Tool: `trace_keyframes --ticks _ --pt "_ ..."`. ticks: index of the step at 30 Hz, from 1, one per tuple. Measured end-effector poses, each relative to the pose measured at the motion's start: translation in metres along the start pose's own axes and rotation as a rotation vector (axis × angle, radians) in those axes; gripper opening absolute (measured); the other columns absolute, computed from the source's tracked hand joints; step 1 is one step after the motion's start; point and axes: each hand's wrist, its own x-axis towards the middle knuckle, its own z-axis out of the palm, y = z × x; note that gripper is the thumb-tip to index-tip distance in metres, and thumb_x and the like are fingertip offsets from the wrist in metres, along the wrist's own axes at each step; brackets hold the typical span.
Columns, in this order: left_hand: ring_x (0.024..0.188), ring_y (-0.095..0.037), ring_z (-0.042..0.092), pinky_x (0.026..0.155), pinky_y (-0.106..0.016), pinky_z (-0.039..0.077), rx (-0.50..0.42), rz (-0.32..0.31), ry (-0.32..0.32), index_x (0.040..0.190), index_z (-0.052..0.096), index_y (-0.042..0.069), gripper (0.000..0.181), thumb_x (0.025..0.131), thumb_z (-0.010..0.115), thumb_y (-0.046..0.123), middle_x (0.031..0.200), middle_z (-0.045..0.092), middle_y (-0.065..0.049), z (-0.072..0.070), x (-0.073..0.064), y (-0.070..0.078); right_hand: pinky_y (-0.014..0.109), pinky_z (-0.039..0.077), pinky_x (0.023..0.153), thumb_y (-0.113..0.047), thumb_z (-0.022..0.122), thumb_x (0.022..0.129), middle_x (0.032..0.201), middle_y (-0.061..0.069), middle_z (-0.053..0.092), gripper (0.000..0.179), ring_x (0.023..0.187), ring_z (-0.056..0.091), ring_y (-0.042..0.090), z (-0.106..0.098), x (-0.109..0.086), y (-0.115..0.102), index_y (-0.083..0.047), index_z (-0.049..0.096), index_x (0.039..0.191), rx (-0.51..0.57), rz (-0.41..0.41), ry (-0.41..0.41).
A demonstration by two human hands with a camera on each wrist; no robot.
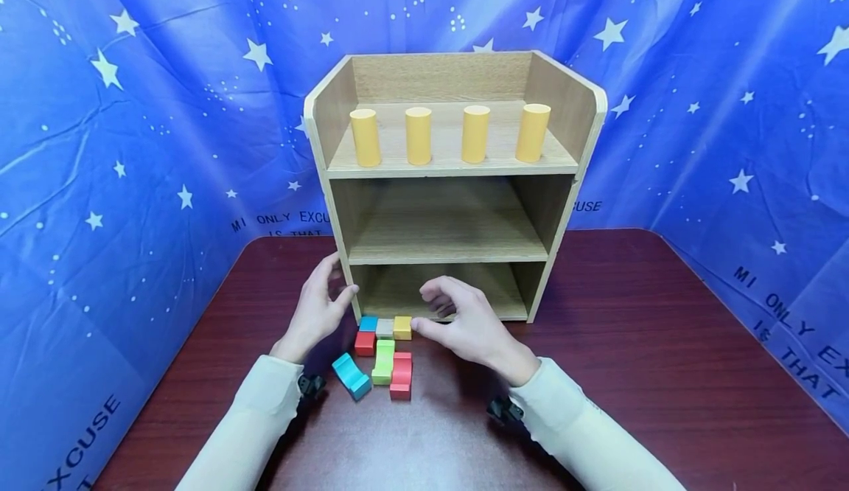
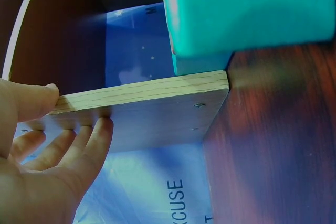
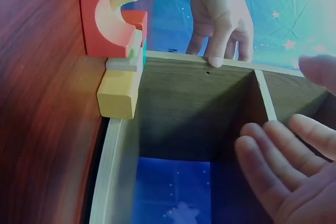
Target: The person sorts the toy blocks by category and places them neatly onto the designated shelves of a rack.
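A three-tier wooden shelf (image 1: 447,256) stands upright on the table. My left hand (image 1: 318,308) grips its left side panel (image 2: 157,88), thumb at the front edge and fingers along the outer face. My right hand (image 1: 474,321) is held in front of the bottom compartment with fingers loosely bent and nothing in them. Near its thumb in the head view lies a yellow block (image 1: 402,327), in line with a whitish block (image 1: 385,329) and a blue block (image 1: 368,324) at the shelf's bottom front edge. A red block (image 1: 365,343) sits just before the blue one.
Closer to me lie a teal (image 1: 351,377), a green (image 1: 383,363) and a red (image 1: 401,377) block, each with a curved hollow. Several yellow cylinders (image 1: 418,137) stand in a row on the top tier. A blue star-patterned curtain (image 1: 166,108) surrounds the dark red table (image 1: 637,343).
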Motion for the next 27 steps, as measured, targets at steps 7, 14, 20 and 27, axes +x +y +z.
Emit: trace_keyframes --ticks 7,14,20,27 --pt "0.103 -0.027 0.06 0.078 -0.043 0.055 0.006 -0.012 -0.001 0.14 0.041 0.005 0.062 0.085 0.068 -0.002 0.119 0.057 -0.015 -0.001 -0.001 0.0 0.036 0.054 0.076 -0.032 0.08 0.075 0.1 -0.009 0.06 0.042 0.086 0.063 0.014 0.007 -0.002 -0.001 -0.015 0.062 0.109 -0.104 0.096 -0.151" --pt "0.104 -0.027 0.06 0.077 -0.042 0.055 0.011 -0.021 -0.007 0.14 0.041 0.007 0.062 0.085 0.068 -0.002 0.12 0.056 -0.015 -0.001 0.0 0.002 0.035 0.054 0.075 -0.033 0.08 0.076 0.1 -0.006 0.059 0.042 0.088 0.064 0.018 0.015 -0.005 -0.003 -0.014 0.062 0.109 -0.113 0.132 -0.242" --pt "0.104 -0.027 0.061 0.076 -0.042 0.055 0.006 -0.012 -0.001 0.14 0.042 0.007 0.062 0.085 0.068 -0.003 0.12 0.057 -0.014 -0.001 0.0 0.002 0.029 0.051 0.078 -0.036 0.079 0.076 0.107 0.002 0.062 0.05 0.091 0.063 0.018 0.023 -0.008 0.0 -0.009 0.062 0.115 -0.168 0.133 -0.329" --pt "0.105 -0.027 0.06 0.077 -0.042 0.055 0.017 -0.017 0.003 0.14 0.042 0.007 0.061 0.085 0.068 -0.001 0.12 0.057 -0.014 -0.001 -0.001 0.002 0.031 0.05 0.083 -0.039 0.079 0.076 0.113 0.003 0.062 0.055 0.096 0.062 0.018 0.027 -0.009 0.002 -0.011 0.061 0.119 -0.185 0.12 -0.411"
